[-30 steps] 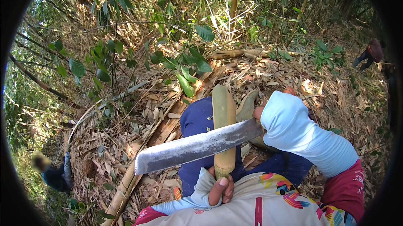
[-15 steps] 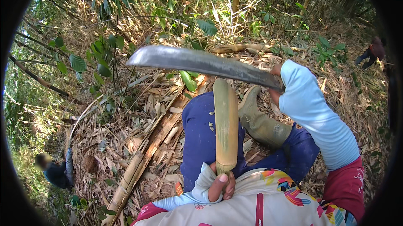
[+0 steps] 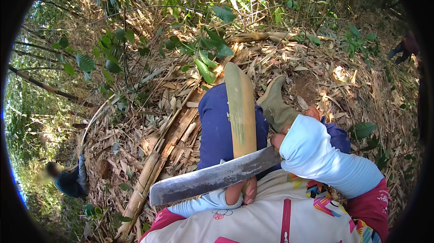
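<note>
Partly covered, the left hand (image 3: 250, 191) clasps cut bamboo (image 3: 241, 112) behind the machete (image 3: 212, 176), whose hidden handle the right hand (image 3: 277, 141) grips.

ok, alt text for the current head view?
Right hand holds a machete in front of a pale bamboo piece, whose near end is in the left hand, partly hidden by the blade. Blue trousers and an olive boot show behind, over dry leaves.
</note>
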`<state>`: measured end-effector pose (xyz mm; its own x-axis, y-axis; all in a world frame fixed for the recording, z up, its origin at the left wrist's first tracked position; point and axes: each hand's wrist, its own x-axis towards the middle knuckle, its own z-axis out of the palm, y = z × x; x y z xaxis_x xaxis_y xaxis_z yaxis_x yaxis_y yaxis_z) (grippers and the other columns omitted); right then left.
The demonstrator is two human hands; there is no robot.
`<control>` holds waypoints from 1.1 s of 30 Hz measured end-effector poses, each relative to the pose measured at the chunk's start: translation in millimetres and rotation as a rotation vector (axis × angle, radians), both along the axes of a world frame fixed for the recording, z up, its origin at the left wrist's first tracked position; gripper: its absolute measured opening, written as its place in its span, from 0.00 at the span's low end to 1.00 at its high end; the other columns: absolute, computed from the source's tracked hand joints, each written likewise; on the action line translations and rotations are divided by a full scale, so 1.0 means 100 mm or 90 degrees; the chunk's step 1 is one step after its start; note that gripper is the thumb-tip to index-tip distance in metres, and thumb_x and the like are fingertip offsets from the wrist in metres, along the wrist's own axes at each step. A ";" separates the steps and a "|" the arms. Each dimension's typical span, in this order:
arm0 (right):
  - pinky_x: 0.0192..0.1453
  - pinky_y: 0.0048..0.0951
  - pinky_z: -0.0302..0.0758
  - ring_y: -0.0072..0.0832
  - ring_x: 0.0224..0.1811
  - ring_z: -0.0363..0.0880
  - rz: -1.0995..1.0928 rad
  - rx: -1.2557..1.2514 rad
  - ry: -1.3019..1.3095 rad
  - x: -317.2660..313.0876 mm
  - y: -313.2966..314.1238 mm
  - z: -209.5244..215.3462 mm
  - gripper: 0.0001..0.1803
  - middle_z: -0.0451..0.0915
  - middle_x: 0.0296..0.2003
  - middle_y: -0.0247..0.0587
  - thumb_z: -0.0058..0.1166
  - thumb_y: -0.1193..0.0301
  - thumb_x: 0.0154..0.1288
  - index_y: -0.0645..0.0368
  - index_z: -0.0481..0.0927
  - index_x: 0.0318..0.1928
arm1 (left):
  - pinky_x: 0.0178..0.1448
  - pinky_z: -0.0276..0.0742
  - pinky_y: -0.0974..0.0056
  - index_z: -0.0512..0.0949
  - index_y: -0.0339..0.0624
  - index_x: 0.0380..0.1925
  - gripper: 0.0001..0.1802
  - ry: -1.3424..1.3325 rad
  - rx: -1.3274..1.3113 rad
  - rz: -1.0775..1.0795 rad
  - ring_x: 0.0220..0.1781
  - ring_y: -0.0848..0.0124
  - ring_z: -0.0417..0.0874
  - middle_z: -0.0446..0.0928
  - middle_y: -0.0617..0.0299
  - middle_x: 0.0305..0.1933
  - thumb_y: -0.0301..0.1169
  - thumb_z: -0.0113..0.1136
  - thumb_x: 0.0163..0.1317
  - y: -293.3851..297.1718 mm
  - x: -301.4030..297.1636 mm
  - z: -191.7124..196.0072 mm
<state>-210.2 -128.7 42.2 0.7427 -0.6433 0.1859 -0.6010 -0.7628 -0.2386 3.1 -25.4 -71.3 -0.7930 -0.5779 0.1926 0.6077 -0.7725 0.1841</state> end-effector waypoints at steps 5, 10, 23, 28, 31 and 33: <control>0.33 0.50 0.67 0.39 0.21 0.75 -0.005 0.032 0.047 0.03 -0.09 0.08 0.05 0.73 0.14 0.37 0.51 0.65 0.50 0.50 0.78 0.26 | 0.43 0.74 0.58 0.74 0.31 0.37 0.22 -0.053 -0.040 -0.032 0.33 0.59 0.78 0.76 0.48 0.28 0.44 0.45 0.68 -0.18 0.04 0.12; 0.32 0.49 0.66 0.40 0.24 0.77 -0.025 -0.018 0.100 0.05 -0.24 0.15 0.04 0.74 0.16 0.36 0.51 0.65 0.50 0.48 0.78 0.27 | 0.27 0.73 0.65 0.61 0.34 0.55 0.19 -0.415 0.033 0.345 0.19 0.69 0.73 0.70 0.56 0.21 0.35 0.44 0.70 0.13 -0.15 0.68; 0.36 0.42 0.73 0.44 0.31 0.79 -0.133 0.024 0.072 0.15 -0.79 0.50 0.12 0.78 0.24 0.44 0.60 0.68 0.47 0.54 0.79 0.35 | 0.21 0.67 0.66 0.63 0.39 0.40 0.10 -0.504 -0.001 0.359 0.14 0.73 0.66 0.65 0.60 0.18 0.35 0.44 0.70 0.08 -0.17 0.83; 0.39 0.38 0.75 0.46 0.35 0.78 -0.230 0.076 -0.074 0.12 -0.97 0.53 0.17 0.77 0.30 0.49 0.64 0.73 0.43 0.57 0.80 0.38 | 0.25 0.67 0.70 0.60 0.37 0.54 0.16 -0.431 -0.003 0.342 0.19 0.74 0.67 0.67 0.59 0.22 0.32 0.44 0.70 0.12 -0.14 0.74; 0.38 0.38 0.74 0.45 0.33 0.77 -0.240 0.080 -0.048 0.16 -0.84 0.51 0.17 0.76 0.29 0.47 0.65 0.74 0.39 0.57 0.80 0.36 | 0.25 0.67 0.70 0.60 0.37 0.54 0.16 -0.413 0.000 0.354 0.19 0.74 0.67 0.67 0.59 0.22 0.32 0.44 0.70 0.12 -0.13 0.72; 0.37 0.38 0.73 0.45 0.33 0.77 -0.198 0.083 0.013 0.08 -0.66 0.50 0.18 0.76 0.28 0.46 0.65 0.73 0.36 0.56 0.80 0.35 | 0.25 0.67 0.70 0.60 0.37 0.54 0.16 -0.404 0.001 0.358 0.19 0.74 0.67 0.67 0.59 0.22 0.32 0.45 0.70 0.12 -0.14 0.70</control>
